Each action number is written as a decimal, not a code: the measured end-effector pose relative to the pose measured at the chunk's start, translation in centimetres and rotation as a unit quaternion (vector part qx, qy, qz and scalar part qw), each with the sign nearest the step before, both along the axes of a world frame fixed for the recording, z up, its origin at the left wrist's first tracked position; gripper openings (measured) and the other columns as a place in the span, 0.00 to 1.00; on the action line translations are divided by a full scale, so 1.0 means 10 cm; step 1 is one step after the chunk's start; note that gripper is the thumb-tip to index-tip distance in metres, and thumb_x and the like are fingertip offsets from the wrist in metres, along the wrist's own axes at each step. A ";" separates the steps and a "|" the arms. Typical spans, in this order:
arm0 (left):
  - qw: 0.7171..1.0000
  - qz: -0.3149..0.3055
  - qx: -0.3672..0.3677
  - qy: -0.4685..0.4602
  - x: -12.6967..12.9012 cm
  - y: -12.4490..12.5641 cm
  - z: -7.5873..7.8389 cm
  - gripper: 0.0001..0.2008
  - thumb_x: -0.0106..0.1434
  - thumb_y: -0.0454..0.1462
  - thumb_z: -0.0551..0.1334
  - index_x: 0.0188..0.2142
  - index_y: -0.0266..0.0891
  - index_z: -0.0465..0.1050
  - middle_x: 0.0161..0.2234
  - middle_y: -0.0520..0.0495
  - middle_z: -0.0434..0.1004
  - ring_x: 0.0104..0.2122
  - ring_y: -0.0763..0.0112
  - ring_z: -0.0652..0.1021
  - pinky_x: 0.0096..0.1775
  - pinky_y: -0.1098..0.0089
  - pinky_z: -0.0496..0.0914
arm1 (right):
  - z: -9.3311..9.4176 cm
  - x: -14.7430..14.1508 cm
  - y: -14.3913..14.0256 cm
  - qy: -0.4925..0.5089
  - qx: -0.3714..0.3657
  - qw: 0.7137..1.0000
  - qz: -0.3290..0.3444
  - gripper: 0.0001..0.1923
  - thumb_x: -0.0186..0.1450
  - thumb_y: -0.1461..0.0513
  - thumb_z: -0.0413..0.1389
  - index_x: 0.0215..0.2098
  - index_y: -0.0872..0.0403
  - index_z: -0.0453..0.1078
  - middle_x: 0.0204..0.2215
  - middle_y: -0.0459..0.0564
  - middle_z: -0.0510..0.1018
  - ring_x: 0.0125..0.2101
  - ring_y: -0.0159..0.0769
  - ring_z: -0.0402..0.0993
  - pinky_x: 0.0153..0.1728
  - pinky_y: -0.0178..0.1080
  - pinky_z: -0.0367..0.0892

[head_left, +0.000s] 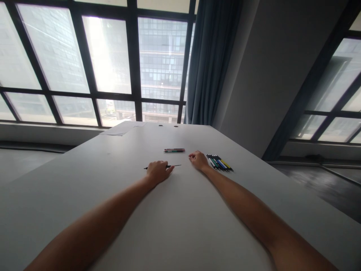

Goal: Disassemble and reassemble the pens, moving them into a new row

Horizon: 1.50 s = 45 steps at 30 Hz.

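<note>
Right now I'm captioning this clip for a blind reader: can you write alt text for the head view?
Two bare arms stretch across a grey table; the left hand lies over a thin black pen, and the right hand rests beside a row of coloured pens. Two more pens lie farther off, before large windows and a blue curtain.

On the grey table [84, 195], the left hand [158, 171] rests over a thin black pen [172, 166], seemingly pinching it. The right hand [199, 160] lies between a red-green pen pair [174, 150] and a bunch of coloured pens [219, 163].
</note>
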<state>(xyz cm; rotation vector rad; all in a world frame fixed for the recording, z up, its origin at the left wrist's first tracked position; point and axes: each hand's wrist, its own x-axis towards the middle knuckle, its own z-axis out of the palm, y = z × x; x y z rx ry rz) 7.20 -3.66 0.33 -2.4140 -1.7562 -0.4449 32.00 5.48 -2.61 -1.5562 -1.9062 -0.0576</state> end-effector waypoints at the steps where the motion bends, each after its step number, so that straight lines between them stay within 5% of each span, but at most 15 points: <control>1: 1.000 0.000 -0.003 -0.001 0.00 0.00 0.01 0.28 0.65 0.56 0.45 0.36 0.40 0.75 0.36 0.42 0.79 0.35 0.60 0.78 0.35 0.66 0.66 | -0.01 -0.01 0.02 0.001 -0.005 1.000 0.000 0.06 0.59 0.64 0.58 0.34 0.53 0.78 0.34 0.50 0.77 0.31 0.33 0.72 0.37 0.33 0.65; 12: 1.000 -0.002 0.000 0.005 0.00 0.00 -0.01 0.28 0.65 0.55 0.45 0.35 0.40 0.75 0.35 0.41 0.79 0.34 0.60 0.78 0.34 0.66 0.66 | -0.03 0.01 0.02 0.002 -0.016 1.000 -0.003 0.10 0.60 0.65 0.54 0.37 0.54 0.77 0.38 0.51 0.78 0.34 0.35 0.73 0.39 0.33 0.64; 17: 1.000 -0.003 -0.004 0.002 -0.01 0.01 -0.01 0.28 0.65 0.55 0.45 0.36 0.40 0.75 0.35 0.42 0.79 0.35 0.59 0.78 0.36 0.65 0.67 | 0.08 0.04 -0.12 0.083 0.059 0.995 -0.018 0.18 0.60 0.71 0.47 0.44 0.57 0.73 0.37 0.52 0.76 0.36 0.36 0.71 0.41 0.35 0.64; 24: 1.000 -0.001 0.001 -0.001 0.01 -0.01 0.01 0.27 0.65 0.55 0.46 0.36 0.41 0.75 0.36 0.42 0.80 0.37 0.60 0.78 0.37 0.66 0.67 | 0.16 -0.37 -0.58 0.041 0.101 0.963 0.247 0.09 0.62 0.62 0.55 0.40 0.54 0.72 0.36 0.50 0.73 0.32 0.34 0.70 0.38 0.37 0.66; 28: 1.000 -0.013 0.012 -0.004 0.01 -0.02 0.02 0.26 0.65 0.55 0.46 0.36 0.41 0.75 0.37 0.42 0.79 0.37 0.60 0.78 0.37 0.66 0.67 | 0.14 -0.52 -0.69 0.023 0.105 0.951 0.291 0.05 0.60 0.66 0.58 0.36 0.53 0.73 0.35 0.50 0.73 0.36 0.36 0.70 0.42 0.39 0.66; 36: 1.000 -0.007 0.013 -0.005 0.00 -0.02 0.02 0.27 0.66 0.54 0.45 0.35 0.41 0.76 0.37 0.42 0.80 0.37 0.59 0.78 0.36 0.66 0.67 | 0.13 -0.48 -0.64 0.003 0.106 0.962 0.252 0.05 0.60 0.69 0.56 0.32 0.53 0.72 0.33 0.48 0.73 0.34 0.34 0.69 0.39 0.36 0.65; 45: 1.000 0.022 -0.018 -0.006 0.01 -0.01 0.03 0.27 0.65 0.55 0.46 0.36 0.40 0.76 0.36 0.42 0.80 0.36 0.60 0.78 0.35 0.66 0.67 | 0.08 -0.10 -0.27 0.018 0.099 0.994 0.049 0.07 0.60 0.68 0.55 0.35 0.56 0.73 0.31 0.48 0.76 0.32 0.34 0.69 0.40 0.36 0.63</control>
